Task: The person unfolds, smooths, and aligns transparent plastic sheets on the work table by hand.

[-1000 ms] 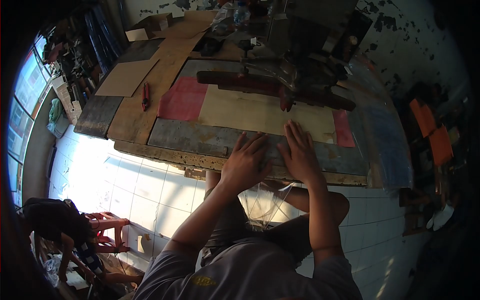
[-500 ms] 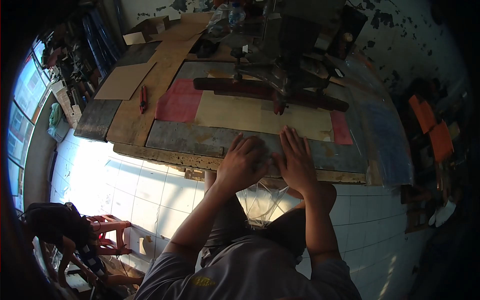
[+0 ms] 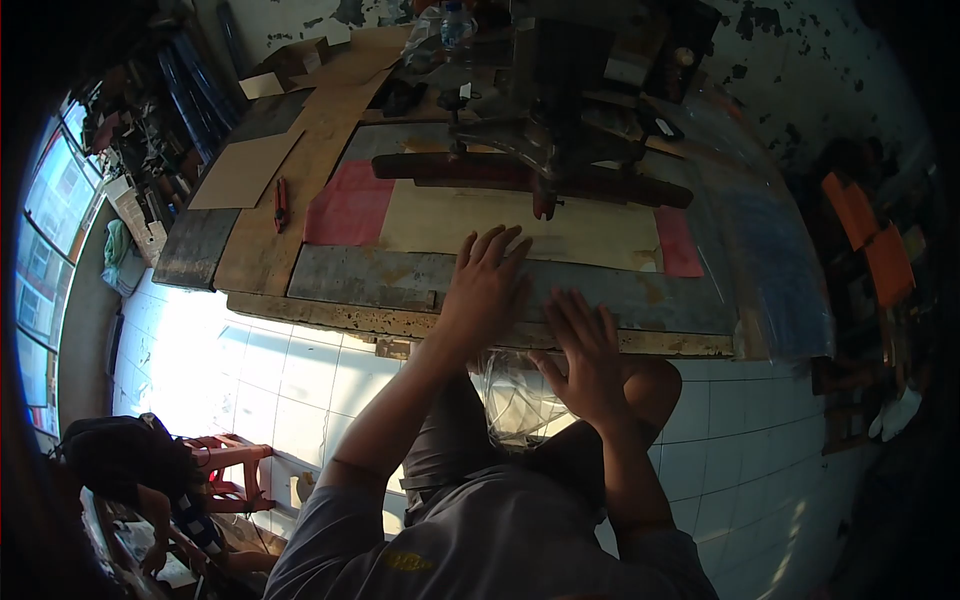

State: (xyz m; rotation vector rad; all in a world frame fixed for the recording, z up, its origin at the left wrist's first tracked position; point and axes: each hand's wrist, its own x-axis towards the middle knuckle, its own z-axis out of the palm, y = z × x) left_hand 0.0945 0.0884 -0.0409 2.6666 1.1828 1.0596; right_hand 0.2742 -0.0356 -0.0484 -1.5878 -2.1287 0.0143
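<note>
My left hand (image 3: pixel 485 285) reaches over the front of the grey work surface (image 3: pixel 360 273), its fingers spread near the lower edge of a pale yellow sheet (image 3: pixel 440 218). Whether the fingertips touch the sheet I cannot tell. Lower and to the right, my right hand (image 3: pixel 583 358) hovers by the table's front edge with its fingers apart and nothing in it. Pink-red material (image 3: pixel 349 203) shows at both ends of the yellow sheet. Across the sheet's far side lies a long dark red bar (image 3: pixel 440 168), attached to a heavy dark machine (image 3: pixel 545 135).
A red cutter (image 3: pixel 281 205) and a cardboard sheet (image 3: pixel 243 172) lie left on the table. Clear plastic sheeting (image 3: pixel 775 270) drapes over the right side. A plastic bottle (image 3: pixel 457 25) stands at the back. Another person (image 3: pixel 125 460) is at lower left beside a red stool (image 3: pixel 235 460).
My left hand has moved forward, its fingers now spread toward the yellow sheet. My right hand has drawn back from the sheet toward the table's front edge. The view has shifted slightly.
</note>
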